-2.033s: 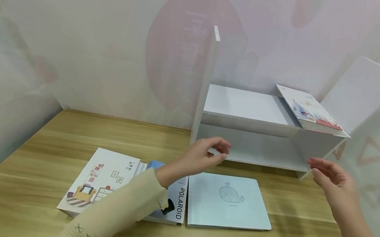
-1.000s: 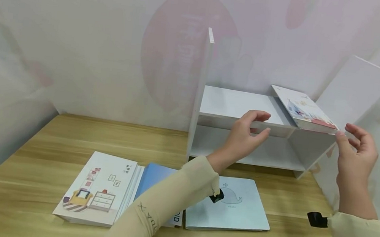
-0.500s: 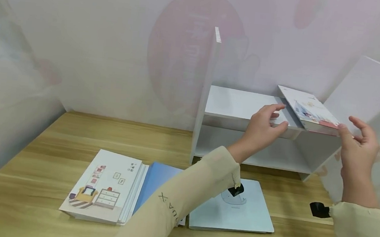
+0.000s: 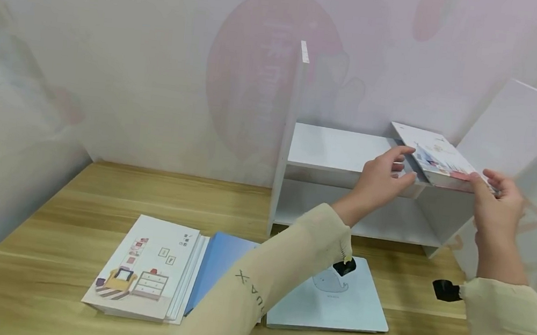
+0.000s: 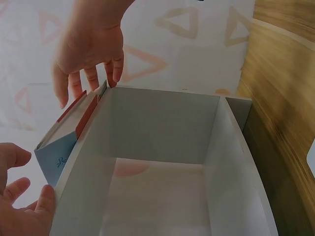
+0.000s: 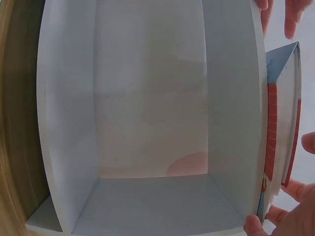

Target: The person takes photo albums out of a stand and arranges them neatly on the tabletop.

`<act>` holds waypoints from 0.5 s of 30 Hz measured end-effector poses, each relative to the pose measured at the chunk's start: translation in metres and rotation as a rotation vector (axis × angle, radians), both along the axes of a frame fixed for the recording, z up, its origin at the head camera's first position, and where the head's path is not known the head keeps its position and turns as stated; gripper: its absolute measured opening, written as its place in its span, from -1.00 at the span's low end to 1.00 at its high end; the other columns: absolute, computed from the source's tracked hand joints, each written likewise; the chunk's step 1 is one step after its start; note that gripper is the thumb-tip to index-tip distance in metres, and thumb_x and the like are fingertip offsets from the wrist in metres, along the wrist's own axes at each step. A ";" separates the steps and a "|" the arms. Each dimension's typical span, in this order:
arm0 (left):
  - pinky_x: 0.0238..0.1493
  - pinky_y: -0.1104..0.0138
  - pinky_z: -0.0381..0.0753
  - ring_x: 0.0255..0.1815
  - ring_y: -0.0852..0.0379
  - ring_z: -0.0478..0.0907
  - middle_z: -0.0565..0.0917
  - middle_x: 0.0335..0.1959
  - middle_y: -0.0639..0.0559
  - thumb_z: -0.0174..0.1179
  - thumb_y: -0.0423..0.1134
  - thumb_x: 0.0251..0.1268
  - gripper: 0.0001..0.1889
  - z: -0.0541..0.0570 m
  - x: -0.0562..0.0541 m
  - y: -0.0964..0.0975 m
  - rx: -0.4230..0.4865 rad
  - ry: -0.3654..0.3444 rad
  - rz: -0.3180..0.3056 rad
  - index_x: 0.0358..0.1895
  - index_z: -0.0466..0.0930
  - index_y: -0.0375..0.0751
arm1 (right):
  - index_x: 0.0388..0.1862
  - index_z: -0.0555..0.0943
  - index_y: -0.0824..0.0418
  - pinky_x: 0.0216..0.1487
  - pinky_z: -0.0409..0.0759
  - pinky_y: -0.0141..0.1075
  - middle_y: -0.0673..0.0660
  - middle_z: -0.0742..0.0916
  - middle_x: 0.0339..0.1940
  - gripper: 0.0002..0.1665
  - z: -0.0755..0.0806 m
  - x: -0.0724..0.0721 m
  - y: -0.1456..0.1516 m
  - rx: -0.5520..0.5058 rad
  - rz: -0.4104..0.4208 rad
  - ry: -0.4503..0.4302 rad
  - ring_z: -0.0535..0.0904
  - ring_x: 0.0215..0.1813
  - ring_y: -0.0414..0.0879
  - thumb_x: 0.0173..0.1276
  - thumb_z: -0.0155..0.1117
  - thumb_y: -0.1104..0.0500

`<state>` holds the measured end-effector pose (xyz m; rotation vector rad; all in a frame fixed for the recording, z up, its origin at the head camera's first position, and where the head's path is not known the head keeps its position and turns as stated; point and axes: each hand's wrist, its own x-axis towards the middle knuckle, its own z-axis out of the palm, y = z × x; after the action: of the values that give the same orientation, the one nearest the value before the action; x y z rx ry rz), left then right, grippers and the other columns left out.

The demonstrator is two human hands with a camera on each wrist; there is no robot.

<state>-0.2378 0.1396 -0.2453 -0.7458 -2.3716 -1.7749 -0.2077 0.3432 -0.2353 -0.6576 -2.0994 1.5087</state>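
A thick book (image 4: pixel 437 149) with an illustrated white cover lies flat at the right end of the white shelf unit's upper board (image 4: pixel 333 147). My left hand (image 4: pixel 381 175) is beside the book's left edge, thumb and fingers spread apart. At its front right corner is my right hand (image 4: pixel 499 211), thumb by the corner and fingers round the right end. In the left wrist view the book's blue side (image 5: pixel 56 157) faces my left fingers, with a gap between. The right wrist view shows right fingertips (image 6: pixel 295 188) at the book's other end; their contact is hard to tell.
On the wooden table (image 4: pixel 72 235) lie a stack of white books (image 4: pixel 142 263), a blue book (image 4: pixel 226 255) partly behind my left sleeve, and a pale blue book (image 4: pixel 328 308) with a whale drawing. The shelf's left upright (image 4: pixel 286 153) stands tall; a white panel (image 4: pixel 520 124) leans at right.
Both hands have risen from above the table to the upper board. My left hand has moved right towards the book, and my right hand has come in to its right corner. The book looks unmoved.
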 end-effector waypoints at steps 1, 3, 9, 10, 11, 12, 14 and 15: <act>0.00 0.57 0.58 0.20 0.30 0.58 0.56 0.30 0.13 0.20 -0.15 0.41 -0.51 0.000 0.000 0.001 -0.008 0.000 0.002 0.37 0.41 0.20 | 0.35 0.51 -0.18 0.04 0.34 -0.50 -0.34 0.47 0.10 -0.46 0.000 -0.001 -0.001 0.006 -0.008 -0.004 0.24 0.20 -0.39 0.38 0.23 -0.09; -0.01 0.58 0.58 0.19 0.32 0.58 0.58 0.27 0.15 0.21 -0.14 0.40 -0.50 0.001 0.000 0.004 -0.023 0.003 0.004 0.37 0.41 0.21 | 0.36 0.50 -0.16 0.14 0.25 -0.50 -0.39 0.46 0.00 -0.44 0.000 -0.002 -0.003 0.023 -0.017 -0.015 0.17 0.30 -0.38 0.38 0.23 -0.10; -0.04 0.61 0.56 0.16 0.37 0.57 0.60 0.23 0.18 0.21 -0.14 0.40 -0.52 0.002 -0.001 0.009 -0.047 0.005 0.012 0.36 0.44 0.19 | 0.40 0.48 -0.04 0.08 0.27 -0.52 -0.39 0.41 -0.22 -0.38 0.001 -0.004 -0.005 0.035 -0.016 -0.024 0.23 0.21 -0.38 0.37 0.23 -0.10; -0.05 0.61 0.56 0.15 0.38 0.57 0.60 0.22 0.19 0.21 -0.13 0.40 -0.52 0.002 -0.001 0.010 -0.053 0.010 0.012 0.36 0.44 0.19 | 0.37 0.51 -0.04 0.05 0.28 -0.52 -0.38 0.42 -0.23 -0.41 0.001 -0.005 -0.005 0.025 -0.018 -0.015 0.27 0.14 -0.38 0.37 0.24 -0.10; -0.05 0.62 0.55 0.14 0.38 0.57 0.61 0.21 0.19 0.21 -0.13 0.40 -0.53 0.002 -0.002 0.010 -0.057 0.015 0.011 0.36 0.45 0.18 | 0.28 0.56 -0.06 0.02 0.30 -0.52 -0.36 0.43 -0.23 -0.49 0.001 -0.005 -0.006 0.014 -0.024 -0.004 0.31 0.06 -0.40 0.36 0.25 -0.08; -0.06 0.62 0.54 0.13 0.39 0.56 0.61 0.20 0.20 0.21 -0.13 0.41 -0.53 0.002 -0.002 0.011 -0.063 0.020 0.011 0.36 0.45 0.18 | 0.18 0.60 -0.09 0.00 0.32 -0.52 -0.35 0.45 -0.24 -0.58 0.001 -0.006 -0.006 -0.004 -0.024 0.008 0.32 0.00 -0.40 0.36 0.26 -0.07; -0.07 0.62 0.53 0.11 0.39 0.57 0.62 0.18 0.19 0.20 -0.13 0.41 -0.54 0.002 -0.002 0.011 -0.075 0.028 0.013 0.35 0.45 0.16 | -0.05 0.62 -0.16 -0.04 0.33 -0.53 -0.32 0.47 -0.25 -0.78 0.001 -0.007 -0.007 -0.026 -0.025 0.016 0.33 -0.06 -0.40 0.34 0.29 -0.07; -0.06 0.63 0.53 0.11 0.39 0.57 0.62 0.18 0.19 0.20 -0.12 0.42 -0.54 0.002 -0.003 0.012 -0.082 0.030 0.014 0.35 0.46 0.15 | -0.13 0.60 -0.18 -0.05 0.33 -0.53 -0.32 0.47 -0.26 -0.85 0.001 -0.008 -0.008 -0.032 -0.028 0.016 0.33 -0.07 -0.40 0.33 0.30 -0.06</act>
<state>-0.2404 0.1513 -0.2435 -0.7587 -2.4372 -1.6578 -0.2155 0.3356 -0.2341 -0.6814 -2.0501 1.5302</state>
